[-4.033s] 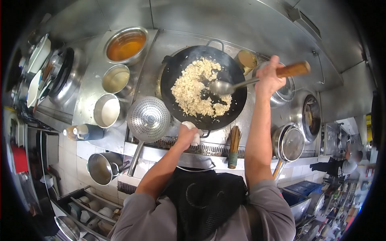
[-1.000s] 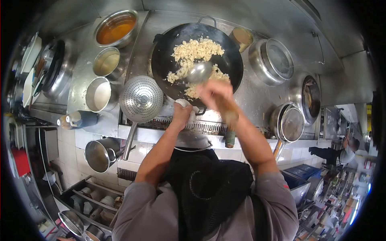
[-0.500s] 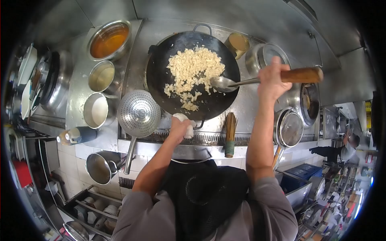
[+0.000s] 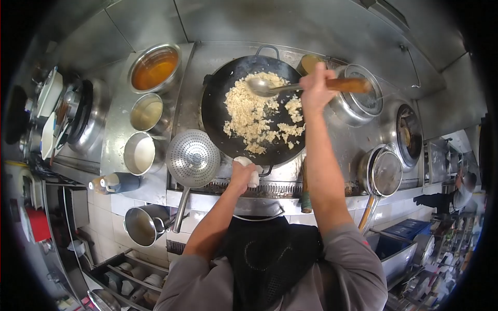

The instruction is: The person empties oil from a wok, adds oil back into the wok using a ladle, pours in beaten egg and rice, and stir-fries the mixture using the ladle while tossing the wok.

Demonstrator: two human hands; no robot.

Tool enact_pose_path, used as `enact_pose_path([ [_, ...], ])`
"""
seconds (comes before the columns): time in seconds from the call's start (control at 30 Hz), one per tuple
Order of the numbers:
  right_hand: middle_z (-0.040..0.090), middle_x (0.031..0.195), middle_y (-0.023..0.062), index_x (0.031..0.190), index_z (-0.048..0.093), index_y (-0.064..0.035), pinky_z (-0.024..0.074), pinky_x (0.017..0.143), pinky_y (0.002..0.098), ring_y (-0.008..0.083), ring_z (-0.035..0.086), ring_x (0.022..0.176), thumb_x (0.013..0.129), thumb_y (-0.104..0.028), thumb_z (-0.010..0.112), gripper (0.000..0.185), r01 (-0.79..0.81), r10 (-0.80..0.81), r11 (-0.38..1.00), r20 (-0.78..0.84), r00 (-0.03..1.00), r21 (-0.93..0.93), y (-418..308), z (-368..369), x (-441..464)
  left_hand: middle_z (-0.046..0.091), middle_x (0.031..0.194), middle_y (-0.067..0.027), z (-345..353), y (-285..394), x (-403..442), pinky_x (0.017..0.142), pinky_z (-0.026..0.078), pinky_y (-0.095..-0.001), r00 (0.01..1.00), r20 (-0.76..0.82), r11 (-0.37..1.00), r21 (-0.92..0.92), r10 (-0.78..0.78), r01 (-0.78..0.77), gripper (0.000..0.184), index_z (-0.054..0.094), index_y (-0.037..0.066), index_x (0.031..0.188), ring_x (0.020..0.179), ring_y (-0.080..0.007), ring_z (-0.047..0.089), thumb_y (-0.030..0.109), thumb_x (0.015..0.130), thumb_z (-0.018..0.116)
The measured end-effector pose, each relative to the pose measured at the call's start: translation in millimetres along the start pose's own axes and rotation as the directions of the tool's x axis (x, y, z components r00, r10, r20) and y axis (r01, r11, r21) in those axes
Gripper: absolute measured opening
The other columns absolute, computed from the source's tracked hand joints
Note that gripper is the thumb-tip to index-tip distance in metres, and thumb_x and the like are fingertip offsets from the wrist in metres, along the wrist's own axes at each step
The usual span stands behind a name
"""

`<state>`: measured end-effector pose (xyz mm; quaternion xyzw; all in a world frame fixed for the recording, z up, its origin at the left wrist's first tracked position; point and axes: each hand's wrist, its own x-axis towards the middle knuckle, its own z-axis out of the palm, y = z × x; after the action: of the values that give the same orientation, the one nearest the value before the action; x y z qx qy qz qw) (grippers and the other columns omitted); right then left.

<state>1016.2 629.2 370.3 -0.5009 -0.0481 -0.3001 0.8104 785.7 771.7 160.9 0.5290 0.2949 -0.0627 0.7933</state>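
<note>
A dark wok holds loose, pale, crumbly food that looks like fried rice. My right hand is wrapped round the shaft of a ladle, just ahead of its wooden grip. The ladle's bowl rests on the food toward the far side of the wok. At the wok's near rim, my left hand is closed on a folded white cloth, beside the near loop handle. Whether the cloth also grips that rim is hidden.
Left of the wok lie a perforated strainer, a bowl of orange liquid and two pots. A bamboo brush is partly behind my right forearm. Metal pots and a mesh strainer stand right. Another person is far right.
My right hand has carried the ladle from the wok's right side up and left, onto the food. Some food now lies spread to the right. The whole view has shifted slightly; my left hand stays at the rim.
</note>
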Motion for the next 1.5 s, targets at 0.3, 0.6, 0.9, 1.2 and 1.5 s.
enact_pose_path([
  [0.3, 0.048, 0.057, -0.0023, 0.072, 0.044, -0.0093, 0.0338, 0.042, 0.028, 0.0067, 0.042, 0.045, 0.099, -0.014, 0.07, 0.038, -0.055, 0.088, 0.992, 0.299, 0.95, -0.115, -80.9, -4.9, -40.3, 0.062, 0.109, -0.0166, 1.5, 21.5, -17.0, 0.072, 0.057, -0.0359, 0.989, 0.128, 0.997, 0.005, -0.078, 0.078, 0.049, 0.042, -0.007, 0.126, 0.092, -0.0232, 0.066, 0.0, 0.083, 0.063],
  [0.6, 0.045, 0.055, -0.0016, 0.072, 0.043, -0.0098, 0.0381, 0.044, 0.0287, 0.008, 0.043, 0.047, 0.097, -0.009, 0.068, 0.036, -0.003, 0.118, 0.961, 0.402, 0.908, -0.275, -28.6, -18.0, -83.6, 0.066, 0.097, -0.0142, -10.2, -34.5, 21.4, 0.064, 0.057, -0.0381, 0.996, -0.001, 0.996, -0.012, 0.093, -0.093, 0.024, 0.055, -0.006, 0.108, 0.08, -0.0254, 0.069, -0.003, 0.085, 0.059],
  [0.9, 0.058, 0.06, 0.0027, 0.065, 0.054, -0.0088, 0.0411, 0.051, 0.0292, 0.0135, 0.052, 0.051, 0.093, -0.011, 0.071, 0.033, 0.305, 0.116, 0.881, 0.79, 0.602, -0.362, -76.2, 10.2, -118.3, 0.061, 0.11, -0.0193, -14.9, -20.3, 22.1, 0.071, 0.055, -0.0353, 0.994, 0.074, 0.995, 0.058, -0.08, 0.075, 0.042, 0.043, -0.01, 0.12, 0.091, -0.0228, 0.065, 0.002, 0.087, 0.065],
  [1.2, 0.062, 0.061, 0.005, 0.07, 0.057, -0.0075, 0.0479, 0.055, 0.0287, 0.0149, 0.059, 0.056, 0.09, -0.01, 0.076, 0.028, 0.321, 0.101, 0.887, 0.817, 0.568, -0.332, -103.6, -38.6, -147.2, 0.059, 0.114, -0.0199, -9.9, -23.3, 15.1, 0.078, 0.055, -0.0333, 0.986, 0.12, 0.993, -0.013, 0.119, -0.118, 0.055, 0.036, -0.011, 0.127, 0.096, -0.0224, 0.063, 0.002, 0.084, 0.067],
  [1.5, 0.058, 0.061, 0.0031, 0.073, 0.052, -0.0066, 0.0432, 0.053, 0.0252, 0.0076, 0.054, 0.057, 0.098, -0.012, 0.07, 0.031, 0.082, 0.016, 0.931, 0.265, 0.964, -0.354, -69.9, -68.2, -132.6, 0.067, 0.1, -0.0175, -0.7, 6.7, -0.2, 0.056, 0.055, -0.0339, 0.994, 0.091, 0.998, 0.019, 0.052, -0.054, 0.033, 0.047, -0.007, 0.118, 0.077, -0.0226, 0.069, -0.003, 0.087, 0.058],
])
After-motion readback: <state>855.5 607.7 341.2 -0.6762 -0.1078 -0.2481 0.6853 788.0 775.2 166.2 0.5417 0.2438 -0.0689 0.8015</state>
